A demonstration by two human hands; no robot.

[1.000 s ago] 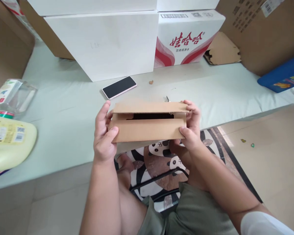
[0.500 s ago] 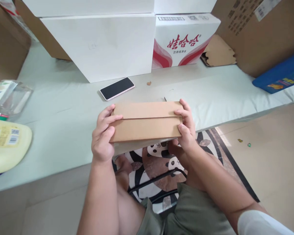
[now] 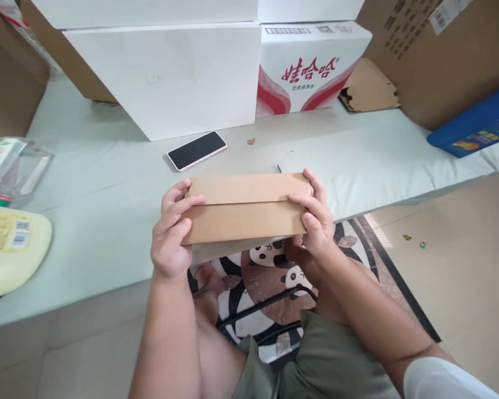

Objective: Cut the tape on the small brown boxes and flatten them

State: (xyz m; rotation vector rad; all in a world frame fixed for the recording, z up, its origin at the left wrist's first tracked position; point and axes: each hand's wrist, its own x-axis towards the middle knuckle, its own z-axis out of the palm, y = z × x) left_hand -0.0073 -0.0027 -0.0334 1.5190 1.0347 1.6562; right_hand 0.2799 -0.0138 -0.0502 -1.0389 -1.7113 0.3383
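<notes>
Between my two hands is a small brown cardboard box, held over the table's front edge and my lap. A flap seam runs across it, parallel to its long side. My left hand grips the box's left end, thumb on the near face and a finger lying along the seam. On the right end, my right hand is closed in much the same way, with one fingertip at the seam and the thumb low on the near face. The box's underside is hidden.
A phone lies behind the box on the cloth-covered table. Large white cartons stand at the back. To the left are a clear plastic bottle and a pale yellow bottle; a blue package is at the right.
The box has tilted and shifted slightly left and down at its left end. My right finger has slid inward along the seam. The left hand has moved a little left.
</notes>
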